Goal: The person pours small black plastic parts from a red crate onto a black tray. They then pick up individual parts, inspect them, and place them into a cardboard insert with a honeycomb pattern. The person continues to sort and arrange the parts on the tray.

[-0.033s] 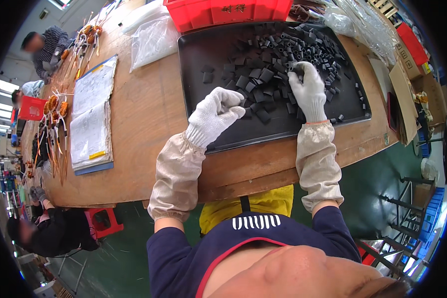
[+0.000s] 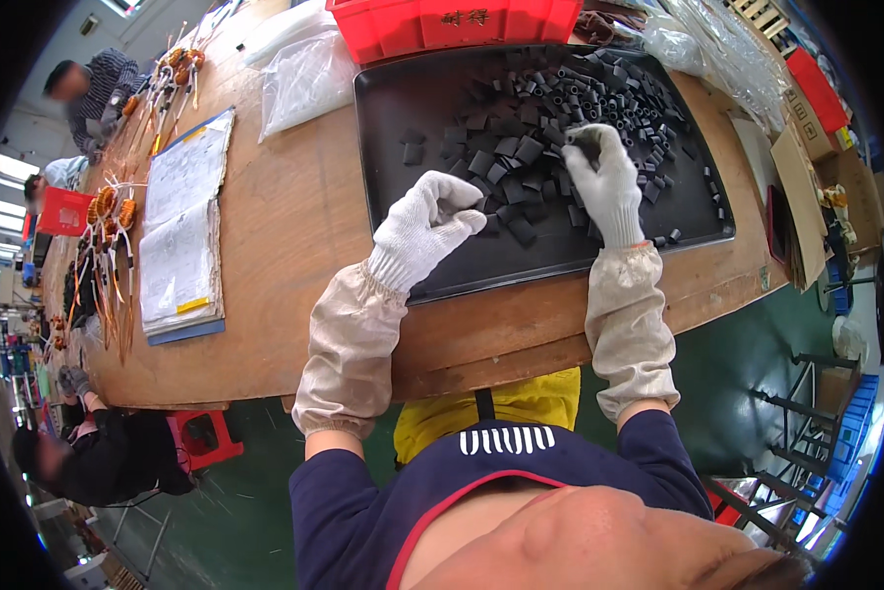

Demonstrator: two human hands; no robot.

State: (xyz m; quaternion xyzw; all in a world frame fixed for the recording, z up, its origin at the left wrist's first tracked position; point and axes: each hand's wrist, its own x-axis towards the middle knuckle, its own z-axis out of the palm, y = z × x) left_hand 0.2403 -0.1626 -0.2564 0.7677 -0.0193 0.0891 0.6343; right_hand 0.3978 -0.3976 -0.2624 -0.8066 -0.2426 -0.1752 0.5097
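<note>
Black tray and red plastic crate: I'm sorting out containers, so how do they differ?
The flat black tray is shallow, with small black pieces spread across it; the red plastic crate is deeper, and its contents are not visible. The tray lies nearer the person, the crate behind it. Both sit on the wooden table.

Gloved left hand (image 2: pixel 430 221), right hand (image 2: pixel 604 182), black pieces (image 2: pixel 550 108), tray (image 2: pixel 383 128)

A wooden table (image 2: pixel 294 226) bears a black tray (image 2: pixel 383 147), papers (image 2: pixel 181 236) and plastic bags (image 2: pixel 304 79).

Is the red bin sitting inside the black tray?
No, the red bin sits on the table beyond the black tray's far edge.
</note>
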